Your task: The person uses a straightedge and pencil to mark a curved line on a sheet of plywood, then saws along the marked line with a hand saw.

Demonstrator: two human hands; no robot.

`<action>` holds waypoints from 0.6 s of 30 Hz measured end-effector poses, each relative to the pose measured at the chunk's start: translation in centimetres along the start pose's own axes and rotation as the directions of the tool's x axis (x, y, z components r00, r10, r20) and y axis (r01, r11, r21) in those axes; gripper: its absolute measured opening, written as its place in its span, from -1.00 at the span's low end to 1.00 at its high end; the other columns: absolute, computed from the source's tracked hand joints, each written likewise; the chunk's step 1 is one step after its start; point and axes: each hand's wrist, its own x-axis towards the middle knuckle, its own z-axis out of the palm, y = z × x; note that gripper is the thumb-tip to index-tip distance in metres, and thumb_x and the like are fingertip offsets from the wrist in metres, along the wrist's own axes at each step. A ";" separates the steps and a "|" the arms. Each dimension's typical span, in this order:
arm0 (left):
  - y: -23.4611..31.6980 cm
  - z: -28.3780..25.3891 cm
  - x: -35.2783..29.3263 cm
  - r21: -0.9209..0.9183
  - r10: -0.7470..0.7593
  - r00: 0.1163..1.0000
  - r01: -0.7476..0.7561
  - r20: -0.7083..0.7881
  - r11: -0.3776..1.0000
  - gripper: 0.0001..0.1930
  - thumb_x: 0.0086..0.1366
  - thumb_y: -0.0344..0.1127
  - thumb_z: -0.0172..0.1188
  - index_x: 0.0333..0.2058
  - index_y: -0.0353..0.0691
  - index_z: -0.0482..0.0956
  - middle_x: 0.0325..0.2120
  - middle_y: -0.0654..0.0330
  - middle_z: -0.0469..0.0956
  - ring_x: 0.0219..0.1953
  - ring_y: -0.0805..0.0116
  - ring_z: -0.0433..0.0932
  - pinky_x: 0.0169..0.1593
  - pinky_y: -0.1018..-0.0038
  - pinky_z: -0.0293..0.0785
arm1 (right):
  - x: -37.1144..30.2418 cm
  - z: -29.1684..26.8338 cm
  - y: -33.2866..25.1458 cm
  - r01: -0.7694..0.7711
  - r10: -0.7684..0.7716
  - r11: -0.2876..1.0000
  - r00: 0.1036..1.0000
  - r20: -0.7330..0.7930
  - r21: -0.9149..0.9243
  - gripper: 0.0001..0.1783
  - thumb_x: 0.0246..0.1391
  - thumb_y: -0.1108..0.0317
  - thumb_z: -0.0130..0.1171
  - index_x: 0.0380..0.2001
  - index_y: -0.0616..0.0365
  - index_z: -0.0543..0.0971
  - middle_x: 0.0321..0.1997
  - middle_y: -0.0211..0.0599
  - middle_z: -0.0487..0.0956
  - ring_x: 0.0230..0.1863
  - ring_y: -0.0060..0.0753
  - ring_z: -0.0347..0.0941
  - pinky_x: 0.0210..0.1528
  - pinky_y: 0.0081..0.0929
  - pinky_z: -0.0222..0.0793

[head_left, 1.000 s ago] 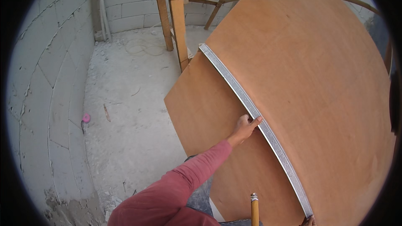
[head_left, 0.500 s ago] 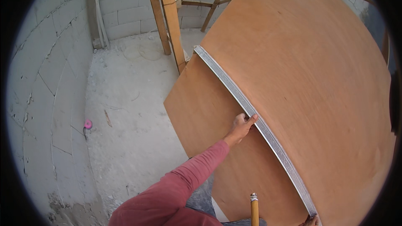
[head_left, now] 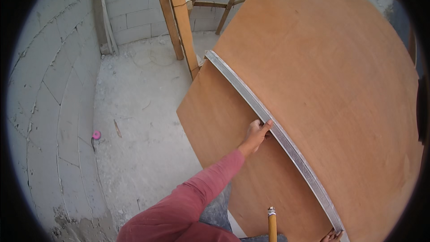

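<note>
A long silvery metal straightedge (head_left: 293, 152) lies slantwise across a large brown plywood sheet (head_left: 340, 85), from its left edge down to the lower right. My left hand (head_left: 256, 135) grips the bar near its middle, thumb over the top and fingers curled at the near edge. At the bar's lower end is my right hand (head_left: 332, 236), its fingers closed against the end; the lower frame edge cuts off the rest of it. Close to my body a yellow stick (head_left: 272, 225) with a metal-looking tip rises from below; its kind is unclear.
Pale block walls (head_left: 49, 107) stand at the left and back. On the dusty concrete floor (head_left: 143, 152) lie a pink round tape measure (head_left: 96, 135) and a wood splinter (head_left: 117, 128). Wooden posts (head_left: 181, 27) rise behind the sheet's far left corner.
The straightedge's far end has shifted slightly left, and my left hand has gone with it. My right hand's fingers have changed position at the lower end.
</note>
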 end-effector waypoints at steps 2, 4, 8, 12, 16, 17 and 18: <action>0.1 1.0 0.2 -0.018 -0.016 0.999 0.017 0.041 1.000 -0.33 0.32 0.20 0.31 -0.03 -0.41 0.45 -0.23 0.15 0.57 -0.26 0.42 0.59 -0.24 0.44 0.58 | 1.3 -3.5 2.6 0.172 -0.172 0.985 0.984 0.035 0.014 -0.39 0.45 0.05 -0.18 0.46 0.00 0.23 0.51 -0.16 0.25 0.53 -0.13 0.12 0.56 0.11 -0.07; -0.1 1.6 0.2 0.021 -0.030 0.998 0.029 0.059 0.999 -0.31 0.33 0.21 0.29 0.01 -0.40 0.43 -0.19 0.14 0.57 -0.23 0.40 0.59 -0.22 0.43 0.56 | 1.8 -3.7 1.1 -0.104 0.074 0.943 0.992 0.107 0.317 -0.39 0.46 0.07 -0.22 0.47 0.00 0.20 0.53 -0.16 0.21 0.54 -0.09 0.08 0.58 0.03 -0.10; 0.5 -1.9 0.3 0.185 0.033 0.999 -0.031 -0.005 0.982 -0.30 0.32 0.23 0.29 -0.03 -0.44 0.46 -0.19 0.09 0.58 -0.23 0.37 0.60 -0.21 0.40 0.58 | 5.3 -0.7 -17.4 -0.506 0.769 0.251 0.622 0.148 0.825 -0.38 0.42 0.12 -0.16 0.47 0.07 0.18 0.45 -0.08 0.30 0.47 -0.05 0.17 0.52 -0.09 0.03; 0.3 -1.4 0.9 0.330 0.124 0.992 -0.125 0.025 0.936 -0.27 0.29 0.31 0.28 -0.14 -0.44 0.53 -0.30 0.10 0.59 -0.29 0.37 0.61 -0.26 0.41 0.58 | 6.0 -1.8 -18.0 -0.521 0.755 0.326 0.646 0.115 0.789 -0.48 0.39 0.12 -0.06 0.29 0.15 0.25 0.17 -0.14 0.32 0.18 -0.18 0.13 0.37 -0.22 0.16; 0.7 -1.5 1.0 0.381 0.169 0.984 -0.175 0.050 0.908 -0.26 0.29 0.36 0.23 -0.29 -0.44 0.51 -0.42 0.10 0.54 -0.38 0.37 0.51 -0.31 0.32 0.52 | 6.5 -1.4 -17.2 -0.486 0.721 0.206 0.662 0.204 0.849 -0.59 0.38 0.10 0.01 0.06 0.22 0.34 -0.17 -0.24 0.29 -0.18 -0.33 0.04 0.18 -0.35 0.31; 0.7 -1.6 1.1 0.378 0.150 0.988 -0.153 0.037 0.913 -0.26 0.29 0.36 0.23 -0.29 -0.44 0.51 -0.42 0.10 0.54 -0.38 0.37 0.51 -0.31 0.32 0.52 | 6.6 -1.3 -17.0 -0.484 0.712 0.174 0.663 0.230 0.857 -0.60 0.37 0.10 0.03 0.00 0.23 0.36 -0.25 -0.27 0.28 -0.27 -0.37 0.02 0.13 -0.38 0.34; 1.1 -1.9 1.1 0.426 0.137 0.990 -0.143 0.044 0.893 -0.27 0.30 0.35 0.22 -0.30 -0.44 0.51 -0.43 0.09 0.53 -0.38 0.35 0.52 -0.30 0.31 0.52 | 6.8 -0.9 -17.0 -0.493 0.697 0.144 0.666 0.265 0.858 -0.61 0.37 0.09 0.05 -0.06 0.25 0.38 -0.34 -0.30 0.27 -0.36 -0.40 0.00 0.08 -0.41 0.38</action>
